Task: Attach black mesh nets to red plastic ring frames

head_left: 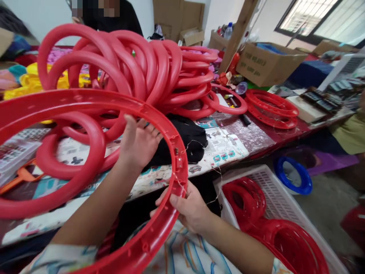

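Observation:
A large red plastic ring half (pixel 159 232) is tilted up in front of me, its hollow inner side with small pegs facing me. My right hand (pixel 189 207) grips its lower right part, thumb inside the channel and fingers around the edge. Thin pale wires (pixel 219 182) trail from a small fitting (pixel 178 156) on the ring. My left hand (pixel 139 142) is open within the ring's opening, palm up and fingers spread; the fingertips lie close to the rim, and I cannot tell whether they touch. Behind it lies a black cloth (pixel 185 139) on the table.
Many red ribbed rings (pixel 142 68) are heaped across the table. Loose ring halves (pixel 270 108) lie farther right. A white crate (pixel 268 179) at my right holds more red parts, near a blue-rimmed bucket (pixel 293 175). A person (pixel 125 19) is behind the heap.

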`<state>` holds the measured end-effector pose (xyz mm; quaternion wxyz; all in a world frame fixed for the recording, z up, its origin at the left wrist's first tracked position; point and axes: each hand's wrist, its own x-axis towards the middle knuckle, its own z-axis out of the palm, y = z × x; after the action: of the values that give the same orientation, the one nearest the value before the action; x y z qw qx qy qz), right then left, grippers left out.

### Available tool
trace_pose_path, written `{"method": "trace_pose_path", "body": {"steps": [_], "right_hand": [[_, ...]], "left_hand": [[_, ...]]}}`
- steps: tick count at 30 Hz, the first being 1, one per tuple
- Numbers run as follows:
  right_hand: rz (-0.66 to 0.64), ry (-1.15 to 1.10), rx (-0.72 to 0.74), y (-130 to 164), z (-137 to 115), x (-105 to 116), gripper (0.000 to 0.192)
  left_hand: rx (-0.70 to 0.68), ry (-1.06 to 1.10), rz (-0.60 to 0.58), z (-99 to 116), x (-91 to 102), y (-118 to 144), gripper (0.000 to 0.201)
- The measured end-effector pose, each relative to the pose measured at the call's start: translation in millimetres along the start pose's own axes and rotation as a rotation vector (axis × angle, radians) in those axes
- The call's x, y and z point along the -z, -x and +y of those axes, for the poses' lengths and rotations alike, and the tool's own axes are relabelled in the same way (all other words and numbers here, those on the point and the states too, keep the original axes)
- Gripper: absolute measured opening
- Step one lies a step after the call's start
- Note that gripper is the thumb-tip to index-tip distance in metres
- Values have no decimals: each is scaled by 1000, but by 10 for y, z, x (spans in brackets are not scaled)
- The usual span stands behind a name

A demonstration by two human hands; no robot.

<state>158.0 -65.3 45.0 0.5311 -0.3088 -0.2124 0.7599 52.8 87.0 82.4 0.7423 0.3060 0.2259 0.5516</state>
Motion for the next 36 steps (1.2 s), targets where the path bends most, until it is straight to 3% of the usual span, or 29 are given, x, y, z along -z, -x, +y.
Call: {"method": "trace_pose_path", "body": {"steps": [3, 5, 8, 10, 11, 13, 16, 19, 22, 24, 25, 28, 29, 30, 33, 36], "right_hand": [[-3, 174, -65, -3, 109, 2, 50], [101, 281, -54, -19, 137, 75, 48], [361, 565, 204, -44, 84, 244, 57], [376, 871, 487, -66, -26, 330, 64], [279, 1023, 606, -81, -101, 349, 64], [-56, 1269, 699, -121, -263, 329, 51], [-468, 1463, 585, -180, -453, 198, 33], [-629, 1424, 544, -199, -525, 60, 20], [-650, 1243, 524, -186, -577, 0, 15], [-562, 1075, 476, -186, -690, 13, 17], [-438, 977, 494, -197, -785, 36, 16], [160, 641, 713, -287, -1238, 186, 5], [290, 563, 752, -335, -1434, 267, 6], [361, 515, 761, -389, -1640, 364, 3], [515, 407, 754, -551, -2228, 718, 24], [645, 362, 787, -703, -2605, 1053, 47]], "left_hand": [[-99, 45, -37, 19, -93, -194, 26], [-96, 74, -4, 41, -92, -263, 13], [-92, 72, 59, 45, -38, -320, 20], [-65, 38, 76, 23, 12, -342, 21], [-47, 25, 72, 8, 37, -351, 20], [-13, 23, 43, -19, 88, -365, 19], [-15, 52, 10, -39, 165, -381, 19], [-24, 54, 14, -50, 236, -384, 18], [-5, 58, 8, -74, 279, -379, 20], [16, 60, -2, -91, 290, -379, 23], [27, 59, -7, -97, 291, -380, 24], [50, 52, -22, -98, 290, -388, 24], [52, 54, -28, -95, 289, -389, 23], [53, 59, -33, -92, 287, -390, 23], [55, 78, -37, -92, 280, -386, 23], [56, 97, -35, -109, 274, -381, 23]]}}
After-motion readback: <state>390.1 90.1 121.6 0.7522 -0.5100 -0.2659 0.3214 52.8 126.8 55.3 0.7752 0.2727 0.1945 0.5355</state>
